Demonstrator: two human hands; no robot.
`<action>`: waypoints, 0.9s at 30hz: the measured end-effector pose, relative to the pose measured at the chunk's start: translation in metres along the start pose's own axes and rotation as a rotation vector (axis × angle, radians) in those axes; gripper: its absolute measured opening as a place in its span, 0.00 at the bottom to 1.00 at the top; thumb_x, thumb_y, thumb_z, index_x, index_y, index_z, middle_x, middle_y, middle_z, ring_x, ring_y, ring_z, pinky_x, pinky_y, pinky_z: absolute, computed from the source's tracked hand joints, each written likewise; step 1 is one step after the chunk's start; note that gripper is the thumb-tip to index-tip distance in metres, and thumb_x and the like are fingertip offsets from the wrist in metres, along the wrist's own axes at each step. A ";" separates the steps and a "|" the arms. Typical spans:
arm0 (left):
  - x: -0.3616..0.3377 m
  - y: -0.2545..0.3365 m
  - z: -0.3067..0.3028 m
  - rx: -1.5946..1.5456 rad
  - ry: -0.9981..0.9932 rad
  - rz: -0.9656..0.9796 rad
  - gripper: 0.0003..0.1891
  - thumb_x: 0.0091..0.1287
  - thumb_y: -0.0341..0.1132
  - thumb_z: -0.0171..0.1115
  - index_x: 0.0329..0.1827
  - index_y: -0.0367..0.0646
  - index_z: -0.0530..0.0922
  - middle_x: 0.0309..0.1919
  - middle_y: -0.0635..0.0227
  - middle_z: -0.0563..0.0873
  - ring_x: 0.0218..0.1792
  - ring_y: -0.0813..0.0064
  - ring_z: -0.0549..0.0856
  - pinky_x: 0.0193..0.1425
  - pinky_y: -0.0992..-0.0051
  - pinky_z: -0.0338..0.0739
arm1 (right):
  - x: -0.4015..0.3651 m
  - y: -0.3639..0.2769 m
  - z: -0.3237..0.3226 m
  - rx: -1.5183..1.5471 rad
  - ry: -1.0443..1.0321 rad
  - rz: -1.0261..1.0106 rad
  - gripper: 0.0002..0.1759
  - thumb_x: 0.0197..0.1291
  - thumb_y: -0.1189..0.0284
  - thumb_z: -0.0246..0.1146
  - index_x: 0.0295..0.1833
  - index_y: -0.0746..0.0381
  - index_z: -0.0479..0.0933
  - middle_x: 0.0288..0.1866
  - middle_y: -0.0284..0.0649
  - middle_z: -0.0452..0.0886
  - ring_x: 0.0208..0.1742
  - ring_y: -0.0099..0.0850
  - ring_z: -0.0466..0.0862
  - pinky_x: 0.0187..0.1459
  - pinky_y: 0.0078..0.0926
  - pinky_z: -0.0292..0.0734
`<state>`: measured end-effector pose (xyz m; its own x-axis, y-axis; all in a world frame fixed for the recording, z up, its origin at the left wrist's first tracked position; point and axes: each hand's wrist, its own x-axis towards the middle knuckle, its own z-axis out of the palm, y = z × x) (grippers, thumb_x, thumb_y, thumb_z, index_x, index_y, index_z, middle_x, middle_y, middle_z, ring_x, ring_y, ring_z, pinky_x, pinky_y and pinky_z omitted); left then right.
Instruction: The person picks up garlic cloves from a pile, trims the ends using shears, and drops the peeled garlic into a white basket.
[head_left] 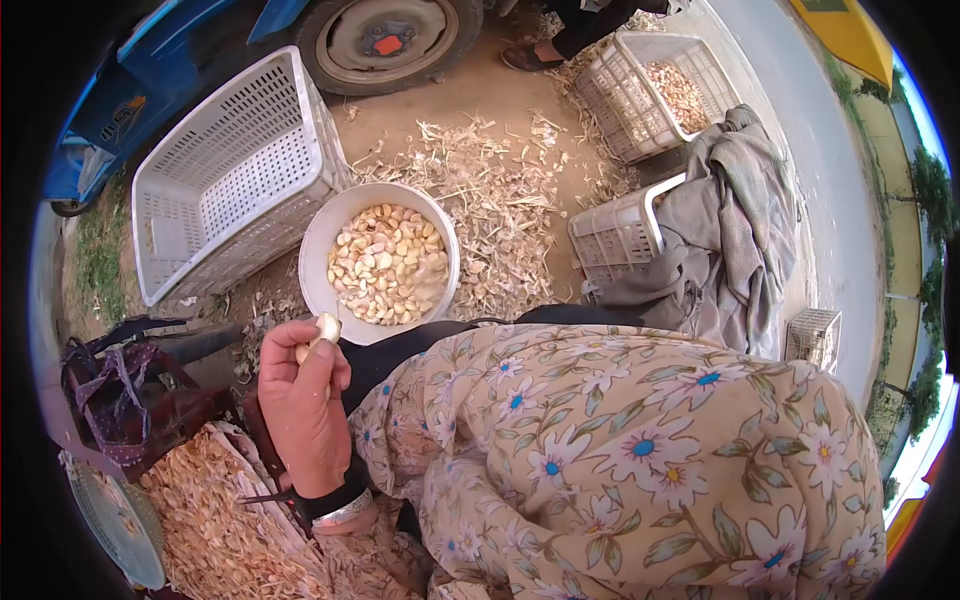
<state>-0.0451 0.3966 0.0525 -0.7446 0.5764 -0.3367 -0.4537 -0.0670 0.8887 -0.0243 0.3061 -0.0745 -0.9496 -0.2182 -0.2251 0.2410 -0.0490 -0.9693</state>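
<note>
My left hand (308,415) is closed in a pinch, with a peeled, whitish garlic clove (328,326) between thumb and fingertips. Bracelets circle the wrist. Just beyond the fingertips stands a round white bucket (309,262), partly filled with peeled garlic cloves (390,262). Below and left of the hand lies a heap of tan pieces (215,505), perhaps garlic cloves or skins. My right hand does not show; floral cloth (640,450) covers much of the lower right.
A white plastic crate (240,180) stands left of the bucket, near a blue vehicle's wheel (385,40). Garlic skins (490,200) litter the ground. At right are a crate of garlic (630,140) and another under grey cloth (720,220). Another person's shoe (530,58) shows at the top.
</note>
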 end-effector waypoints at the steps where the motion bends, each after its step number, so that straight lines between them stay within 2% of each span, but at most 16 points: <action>1: 0.005 -0.006 0.004 0.071 -0.021 -0.015 0.09 0.61 0.25 0.55 0.44 0.38 0.71 0.42 0.61 0.75 0.36 0.79 0.72 0.38 0.80 0.65 | 0.000 -0.001 0.000 -0.007 0.009 -0.005 0.12 0.46 0.70 0.64 0.37 0.62 0.76 0.29 0.44 0.78 0.34 0.38 0.79 0.35 0.32 0.71; 3: 0.012 -0.012 0.008 0.215 -0.052 -0.036 0.12 0.60 0.24 0.56 0.47 0.37 0.72 0.53 0.56 0.72 0.51 0.73 0.74 0.54 0.75 0.67 | 0.000 -0.002 0.001 -0.019 0.025 -0.011 0.11 0.46 0.70 0.64 0.37 0.62 0.76 0.29 0.44 0.78 0.34 0.39 0.79 0.35 0.32 0.71; 4: 0.011 -0.012 -0.001 0.251 -0.017 0.039 0.15 0.60 0.25 0.56 0.51 0.37 0.71 0.62 0.54 0.65 0.62 0.68 0.64 0.65 0.70 0.56 | 0.000 -0.003 0.003 -0.027 0.032 -0.014 0.11 0.46 0.70 0.64 0.37 0.62 0.76 0.29 0.44 0.78 0.34 0.39 0.79 0.35 0.33 0.71; 7: -0.003 0.007 -0.050 0.208 0.299 0.306 0.11 0.65 0.28 0.51 0.49 0.35 0.71 0.58 0.53 0.70 0.57 0.66 0.71 0.61 0.70 0.64 | 0.001 -0.004 0.006 -0.039 0.055 -0.016 0.11 0.46 0.71 0.63 0.36 0.62 0.76 0.29 0.44 0.78 0.34 0.39 0.79 0.35 0.33 0.71; 9: -0.021 0.025 -0.109 0.333 0.561 0.587 0.11 0.67 0.30 0.49 0.48 0.33 0.72 0.54 0.55 0.74 0.53 0.68 0.75 0.57 0.72 0.69 | 0.004 -0.002 0.009 -0.016 0.066 0.006 0.11 0.46 0.71 0.63 0.36 0.62 0.76 0.29 0.44 0.78 0.34 0.40 0.79 0.35 0.33 0.71; 11: -0.045 0.045 -0.157 0.682 0.991 0.571 0.12 0.66 0.31 0.51 0.48 0.33 0.73 0.50 0.58 0.77 0.50 0.70 0.77 0.56 0.74 0.70 | 0.004 -0.003 0.009 0.020 0.043 0.036 0.12 0.45 0.70 0.64 0.37 0.62 0.76 0.29 0.46 0.78 0.34 0.43 0.79 0.35 0.34 0.72; 13: -0.067 0.050 -0.219 0.784 1.196 0.578 0.13 0.66 0.32 0.52 0.48 0.32 0.74 0.46 0.60 0.79 0.47 0.73 0.78 0.54 0.76 0.71 | 0.001 -0.009 0.006 0.068 -0.021 0.079 0.15 0.44 0.66 0.67 0.37 0.63 0.75 0.29 0.45 0.78 0.34 0.41 0.79 0.35 0.33 0.72; 14: -0.076 0.054 -0.240 0.827 1.200 0.613 0.14 0.65 0.32 0.53 0.49 0.33 0.74 0.46 0.61 0.79 0.46 0.74 0.78 0.53 0.76 0.70 | -0.001 -0.015 0.002 0.033 -0.042 0.083 0.17 0.43 0.65 0.68 0.38 0.63 0.75 0.28 0.44 0.78 0.33 0.39 0.79 0.35 0.32 0.71; 16: -0.086 0.058 -0.290 1.324 1.139 0.276 0.20 0.62 0.34 0.56 0.56 0.36 0.71 0.52 0.59 0.76 0.53 0.66 0.75 0.56 0.71 0.66 | -0.001 -0.016 0.001 0.019 -0.085 0.088 0.19 0.45 0.62 0.68 0.40 0.63 0.74 0.29 0.42 0.77 0.32 0.35 0.78 0.34 0.30 0.71; 17: -0.084 0.051 -0.308 1.360 1.060 0.189 0.23 0.61 0.36 0.57 0.59 0.37 0.69 0.56 0.55 0.73 0.58 0.62 0.71 0.59 0.70 0.64 | -0.002 -0.018 0.001 0.063 -0.056 0.094 0.18 0.43 0.63 0.68 0.37 0.63 0.76 0.29 0.46 0.78 0.35 0.43 0.79 0.36 0.35 0.72; 18: -0.085 0.040 -0.340 1.461 0.930 0.110 0.24 0.60 0.38 0.58 0.59 0.38 0.69 0.59 0.53 0.71 0.60 0.60 0.69 0.61 0.69 0.62 | -0.001 -0.020 0.000 0.055 -0.070 0.093 0.18 0.43 0.63 0.68 0.37 0.63 0.76 0.30 0.46 0.78 0.36 0.43 0.79 0.36 0.35 0.72; 19: -0.083 0.033 -0.340 1.598 0.793 0.024 0.25 0.60 0.40 0.59 0.59 0.37 0.69 0.58 0.52 0.71 0.60 0.56 0.69 0.61 0.68 0.63 | -0.002 -0.022 -0.002 0.049 -0.079 0.099 0.19 0.43 0.63 0.69 0.37 0.63 0.76 0.30 0.46 0.79 0.36 0.43 0.79 0.37 0.35 0.72; 20: -0.082 0.022 -0.344 1.741 0.784 -0.092 0.22 0.61 0.38 0.57 0.56 0.37 0.71 0.55 0.51 0.73 0.57 0.54 0.71 0.59 0.66 0.64 | -0.003 -0.025 -0.003 0.053 -0.089 0.111 0.19 0.43 0.63 0.68 0.38 0.63 0.75 0.31 0.46 0.79 0.37 0.43 0.79 0.37 0.35 0.72; 23: -0.094 0.018 -0.342 1.582 0.826 -0.122 0.17 0.62 0.36 0.54 0.52 0.36 0.73 0.51 0.50 0.75 0.53 0.52 0.73 0.57 0.65 0.67 | 0.003 -0.025 -0.004 -0.014 -0.097 0.098 0.20 0.44 0.61 0.68 0.40 0.62 0.75 0.31 0.44 0.78 0.35 0.40 0.79 0.36 0.34 0.71; 24: -0.103 0.019 -0.347 1.589 0.720 -0.052 0.14 0.61 0.32 0.53 0.49 0.36 0.74 0.49 0.51 0.76 0.50 0.52 0.75 0.54 0.65 0.68 | 0.005 -0.022 -0.002 -0.044 -0.095 0.084 0.20 0.45 0.61 0.68 0.41 0.61 0.74 0.30 0.42 0.77 0.34 0.37 0.78 0.35 0.32 0.71; 27: -0.137 0.014 -0.342 1.757 0.763 0.080 0.13 0.60 0.27 0.54 0.47 0.35 0.75 0.47 0.51 0.76 0.49 0.52 0.75 0.53 0.66 0.70 | 0.003 -0.020 0.000 -0.073 -0.075 0.046 0.21 0.46 0.60 0.68 0.41 0.60 0.74 0.29 0.39 0.77 0.32 0.34 0.78 0.34 0.30 0.71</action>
<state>-0.1168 0.0381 0.0047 -0.9826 0.1543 0.1036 0.1562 0.9877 0.0108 -0.0319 0.3068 -0.0556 -0.9196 -0.2911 -0.2638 0.2658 0.0332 -0.9635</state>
